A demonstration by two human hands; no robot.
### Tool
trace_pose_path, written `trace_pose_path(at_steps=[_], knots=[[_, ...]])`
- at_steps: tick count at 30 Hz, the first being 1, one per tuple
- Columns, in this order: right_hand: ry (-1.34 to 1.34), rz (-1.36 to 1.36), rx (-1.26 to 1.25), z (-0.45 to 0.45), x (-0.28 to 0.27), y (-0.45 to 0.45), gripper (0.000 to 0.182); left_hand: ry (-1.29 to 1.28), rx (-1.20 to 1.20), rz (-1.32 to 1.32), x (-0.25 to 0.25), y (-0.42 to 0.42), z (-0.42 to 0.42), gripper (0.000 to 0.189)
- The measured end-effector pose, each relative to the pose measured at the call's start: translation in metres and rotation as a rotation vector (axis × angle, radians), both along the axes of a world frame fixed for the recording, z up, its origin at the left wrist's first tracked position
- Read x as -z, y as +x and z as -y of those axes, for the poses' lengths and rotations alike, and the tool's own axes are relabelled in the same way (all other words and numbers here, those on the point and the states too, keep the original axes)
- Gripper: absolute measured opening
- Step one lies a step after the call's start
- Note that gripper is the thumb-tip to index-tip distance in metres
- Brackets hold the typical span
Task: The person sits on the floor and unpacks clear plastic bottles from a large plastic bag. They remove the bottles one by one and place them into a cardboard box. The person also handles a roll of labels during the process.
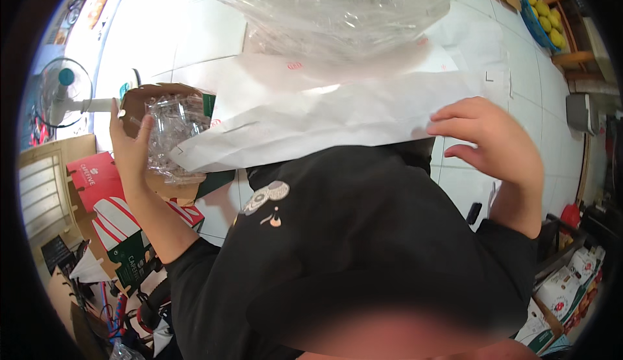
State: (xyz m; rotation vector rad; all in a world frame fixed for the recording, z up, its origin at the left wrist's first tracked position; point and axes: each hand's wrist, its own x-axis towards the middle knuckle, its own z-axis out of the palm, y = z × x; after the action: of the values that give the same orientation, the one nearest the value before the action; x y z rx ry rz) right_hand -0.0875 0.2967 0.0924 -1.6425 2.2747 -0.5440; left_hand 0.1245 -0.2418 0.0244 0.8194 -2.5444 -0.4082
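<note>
A large sheet of white wrapping paper [316, 111] with small red prints lies across my lap. On its far part rests a bulky bundle of clear plastic [340, 9], cut off by the top of the view. My right hand [491, 136] hovers at or touches the sheet's right end; its fingers and thumb are spread with nothing between them. To the left, my left hand [129, 138] is raised beside an open cardboard box [165, 90], thumb and fingers apart. Inside that box are clear plastic containers [175, 121], partly hidden by the paper.
A standing fan [63, 92] is at the far left. Red printed cartons [92, 180] and a green one [134, 267] stack at lower left. A blue basket [530, 24] of yellow-green fruit sits at upper right. White-tiled floor [525, 68] surrounds me, with packaged goods [559, 287] at lower right.
</note>
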Motion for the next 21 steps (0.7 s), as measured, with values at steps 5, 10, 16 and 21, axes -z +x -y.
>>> trace_pose_path(at_steps=[5,10,16,21], knots=[[0.066,-0.448,0.266,-0.005,0.08,0.019,0.038,0.646,0.764,-0.384,-0.026,-0.053,-0.133,0.035],[-0.008,-0.115,0.348,-0.014,0.112,-0.034,0.022,0.478,1.236,0.311,-0.002,-0.124,-0.264,0.058],[-0.001,-0.026,0.457,0.001,0.091,-0.064,0.017,0.059,0.946,0.36,0.044,-0.177,-0.309,0.033],[-0.326,-0.523,0.251,0.013,0.098,-0.051,0.021,0.141,0.886,0.291,0.042,-0.185,-0.298,0.019]])
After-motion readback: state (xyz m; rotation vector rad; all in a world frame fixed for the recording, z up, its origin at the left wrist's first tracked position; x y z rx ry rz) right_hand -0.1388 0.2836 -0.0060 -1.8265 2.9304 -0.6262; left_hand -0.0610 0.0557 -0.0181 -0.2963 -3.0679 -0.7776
